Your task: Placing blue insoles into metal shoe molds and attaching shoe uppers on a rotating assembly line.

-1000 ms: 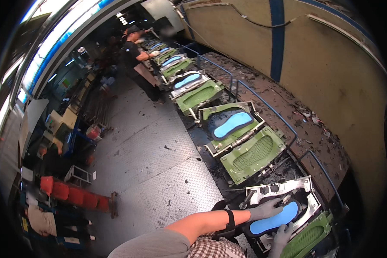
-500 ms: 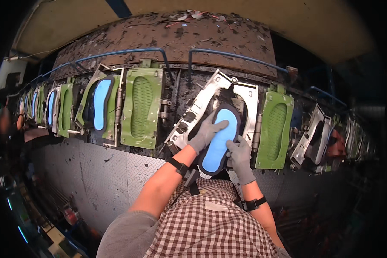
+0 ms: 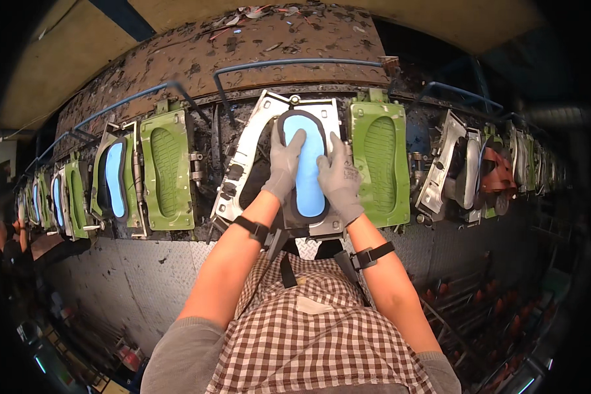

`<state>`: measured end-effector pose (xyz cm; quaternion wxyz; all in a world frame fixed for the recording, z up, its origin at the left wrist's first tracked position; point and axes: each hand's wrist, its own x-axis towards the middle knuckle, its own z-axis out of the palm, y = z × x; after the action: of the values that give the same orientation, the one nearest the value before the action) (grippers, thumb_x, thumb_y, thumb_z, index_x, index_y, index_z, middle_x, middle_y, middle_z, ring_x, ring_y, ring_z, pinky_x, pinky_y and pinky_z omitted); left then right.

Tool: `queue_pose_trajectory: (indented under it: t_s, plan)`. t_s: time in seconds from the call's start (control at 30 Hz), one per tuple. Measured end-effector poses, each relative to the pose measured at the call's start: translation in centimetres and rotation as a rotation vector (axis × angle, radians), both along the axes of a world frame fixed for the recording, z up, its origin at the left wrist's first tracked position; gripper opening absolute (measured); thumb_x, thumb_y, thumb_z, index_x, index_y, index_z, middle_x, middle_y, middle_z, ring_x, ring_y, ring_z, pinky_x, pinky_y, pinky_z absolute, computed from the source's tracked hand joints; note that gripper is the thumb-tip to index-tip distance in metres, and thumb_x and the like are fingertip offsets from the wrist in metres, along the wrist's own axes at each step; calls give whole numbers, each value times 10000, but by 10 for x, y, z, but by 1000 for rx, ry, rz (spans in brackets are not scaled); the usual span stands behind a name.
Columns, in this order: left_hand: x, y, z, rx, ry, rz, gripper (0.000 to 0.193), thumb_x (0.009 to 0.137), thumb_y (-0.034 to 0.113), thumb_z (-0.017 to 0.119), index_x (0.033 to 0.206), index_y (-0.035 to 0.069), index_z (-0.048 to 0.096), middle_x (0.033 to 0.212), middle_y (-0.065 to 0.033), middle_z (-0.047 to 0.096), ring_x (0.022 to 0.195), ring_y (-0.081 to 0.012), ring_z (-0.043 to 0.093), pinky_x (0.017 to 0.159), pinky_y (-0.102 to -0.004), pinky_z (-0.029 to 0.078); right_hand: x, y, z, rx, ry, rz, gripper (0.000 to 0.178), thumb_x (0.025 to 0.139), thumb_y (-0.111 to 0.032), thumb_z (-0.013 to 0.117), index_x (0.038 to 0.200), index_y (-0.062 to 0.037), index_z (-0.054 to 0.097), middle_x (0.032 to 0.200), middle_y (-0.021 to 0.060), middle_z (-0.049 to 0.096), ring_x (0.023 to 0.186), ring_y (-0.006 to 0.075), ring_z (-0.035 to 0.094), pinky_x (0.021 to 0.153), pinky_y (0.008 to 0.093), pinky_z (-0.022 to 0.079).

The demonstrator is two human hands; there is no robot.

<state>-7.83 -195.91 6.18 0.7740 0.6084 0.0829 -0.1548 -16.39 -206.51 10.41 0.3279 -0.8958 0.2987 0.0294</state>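
Central silver mould frame, one. Over it: blue-topped sole, one; gloved hands, two. Flanking it: nearest green plates, two. Below it: apron, one.

Head fisheye is looking down over checked apron; facing mould row; blue pad is sitting near, mid-view.

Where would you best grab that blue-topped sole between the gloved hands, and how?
Probably grip the blue-topped sole by the dark rim along its long sides, left hand from the left, right hand from the right: it is narrow across, and those sides face the two hands.
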Motion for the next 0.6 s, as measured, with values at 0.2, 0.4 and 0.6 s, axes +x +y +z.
queue_pose_trajectory:
  t_s: [0.2, 0.4, 0.6]
  plan:
    - [-85, 30, -3, 239, -66, -279, 954, 921, 197, 746, 1605, -54, 131, 1468, -203, 485, 1298, -260, 526, 1093, -356, 440, -73, -95, 21, 367, -216, -237, 445, 1000, -264, 600, 1414, -101, 579, 1202, 142, 698, 1019, 282, 677, 942, 392, 514]
    - [-143, 53, 23, 793, -284, 101, 713, 935, 200, 673, 1522, -82, 383, 1497, -262, 472, 1374, -351, 487, 1166, -427, 369, -201, -349, -13, -401, -708, -743, 339, 977, -112, 641, 1249, 87, 606, 1027, 152, 699, 919, 215, 633, 836, 354, 520]
    - [-178, -92, 71, 754, -535, 126, 612, 938, 202, 668, 1488, 22, 469, 1450, -247, 528, 1344, -425, 504, 1159, -472, 384, -237, -463, -55, -550, -10, -17, 496, 1005, -228, 610, 1435, 11, 544, 1376, 236, 575, 1213, 332, 592, 1039, 401, 487]
